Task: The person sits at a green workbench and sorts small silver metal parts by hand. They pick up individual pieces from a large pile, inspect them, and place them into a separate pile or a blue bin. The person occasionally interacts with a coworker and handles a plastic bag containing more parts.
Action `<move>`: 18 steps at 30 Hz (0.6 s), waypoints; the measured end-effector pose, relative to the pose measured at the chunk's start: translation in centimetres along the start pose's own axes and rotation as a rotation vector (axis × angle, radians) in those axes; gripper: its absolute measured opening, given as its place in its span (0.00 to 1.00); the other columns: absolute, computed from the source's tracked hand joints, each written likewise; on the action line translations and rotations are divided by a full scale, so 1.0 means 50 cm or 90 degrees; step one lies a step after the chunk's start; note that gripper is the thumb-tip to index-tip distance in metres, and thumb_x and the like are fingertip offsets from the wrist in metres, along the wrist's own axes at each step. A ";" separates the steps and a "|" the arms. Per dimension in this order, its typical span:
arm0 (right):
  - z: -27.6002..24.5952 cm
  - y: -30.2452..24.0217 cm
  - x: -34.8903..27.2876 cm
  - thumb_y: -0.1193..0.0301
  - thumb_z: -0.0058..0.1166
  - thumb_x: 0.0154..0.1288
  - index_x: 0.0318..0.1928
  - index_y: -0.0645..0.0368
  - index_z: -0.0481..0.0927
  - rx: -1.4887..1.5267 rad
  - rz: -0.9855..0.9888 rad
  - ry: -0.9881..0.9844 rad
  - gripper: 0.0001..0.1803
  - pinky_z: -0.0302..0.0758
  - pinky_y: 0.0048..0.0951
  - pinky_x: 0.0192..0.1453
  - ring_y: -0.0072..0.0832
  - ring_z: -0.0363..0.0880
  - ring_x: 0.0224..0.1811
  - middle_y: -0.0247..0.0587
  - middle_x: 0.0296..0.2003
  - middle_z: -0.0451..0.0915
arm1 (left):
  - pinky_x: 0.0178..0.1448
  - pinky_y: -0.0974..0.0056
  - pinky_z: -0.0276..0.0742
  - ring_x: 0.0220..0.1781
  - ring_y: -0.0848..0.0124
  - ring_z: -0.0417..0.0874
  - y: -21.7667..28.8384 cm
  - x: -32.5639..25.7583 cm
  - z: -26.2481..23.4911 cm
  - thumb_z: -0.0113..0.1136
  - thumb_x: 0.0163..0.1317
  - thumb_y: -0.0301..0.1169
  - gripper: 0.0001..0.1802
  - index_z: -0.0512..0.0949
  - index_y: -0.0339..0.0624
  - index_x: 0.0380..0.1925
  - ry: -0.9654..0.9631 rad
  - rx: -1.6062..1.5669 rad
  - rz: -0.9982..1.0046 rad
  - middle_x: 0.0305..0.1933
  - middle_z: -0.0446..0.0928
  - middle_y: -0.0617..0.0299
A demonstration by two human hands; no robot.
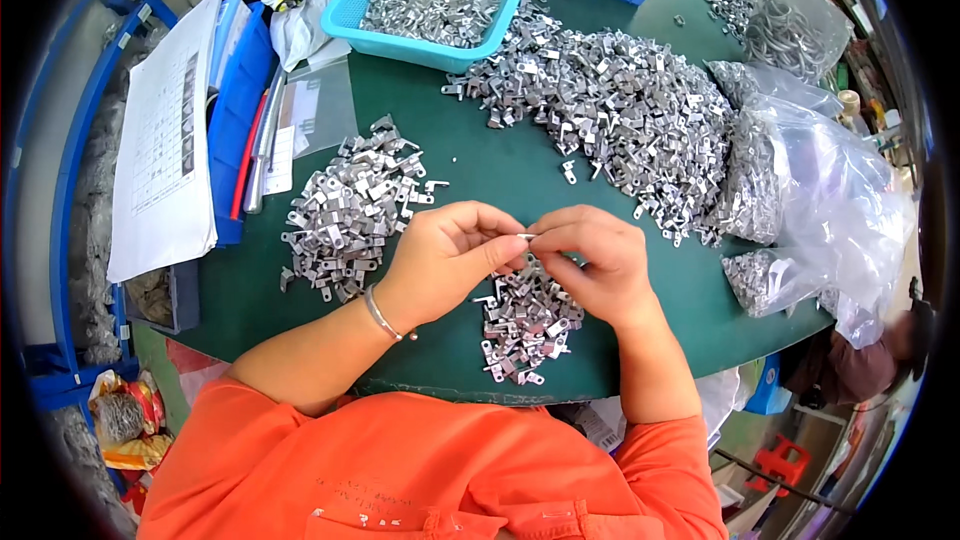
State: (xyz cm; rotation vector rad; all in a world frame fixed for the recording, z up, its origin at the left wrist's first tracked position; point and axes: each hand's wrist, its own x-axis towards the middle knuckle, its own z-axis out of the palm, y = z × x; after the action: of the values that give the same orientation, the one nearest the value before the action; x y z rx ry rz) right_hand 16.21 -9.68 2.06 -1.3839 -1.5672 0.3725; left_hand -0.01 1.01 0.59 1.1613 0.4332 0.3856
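Small metal part (pixel 527 236) is held up between both hands over the worktop (pixel 490 172), fingers of left hand (pixel 440 258) and right hand (pixel 602 258) pinching it from either side. Seen edge-on, so can't tell its full shape. Small pile of metal brackets (pixel 527 332) just below the hands, second pile (pixel 345 212) to the left, big heap (pixel 635 115) beyond, near turquoise basket (pixel 395 47). Clear plastic bag (pixel 835 180) far right.
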 end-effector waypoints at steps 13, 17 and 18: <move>-0.010 0.099 0.003 0.71 0.56 0.57 0.32 0.60 0.77 -0.500 0.237 0.072 0.06 0.75 0.41 0.35 0.43 0.77 0.33 0.43 0.30 0.75 | 0.45 0.65 0.75 0.40 0.64 0.80 -0.014 0.011 0.001 0.64 0.51 0.23 0.05 0.80 0.38 0.30 -0.089 0.497 0.358 0.38 0.80 0.58; -0.012 0.067 0.005 0.80 0.58 0.53 0.31 0.61 0.76 -0.212 0.142 0.119 0.06 0.76 0.33 0.36 0.38 0.78 0.33 0.41 0.32 0.77 | 0.45 0.69 0.77 0.42 0.71 0.80 -0.014 0.007 0.000 0.63 0.53 0.21 0.13 0.77 0.34 0.40 -0.010 0.390 0.239 0.41 0.78 0.55; -0.011 0.063 0.002 0.83 0.58 0.51 0.32 0.62 0.76 -0.169 0.072 0.104 0.08 0.76 0.29 0.36 0.36 0.79 0.33 0.41 0.33 0.79 | 0.45 0.69 0.77 0.41 0.72 0.80 -0.016 0.005 0.005 0.63 0.54 0.20 0.14 0.75 0.33 0.42 0.009 0.276 0.172 0.41 0.77 0.55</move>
State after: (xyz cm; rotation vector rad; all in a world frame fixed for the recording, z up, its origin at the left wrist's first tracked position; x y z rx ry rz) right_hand 18.50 -8.83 -0.01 -1.6684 -1.4442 0.1162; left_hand 0.38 0.68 -0.10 1.6487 0.3830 0.5512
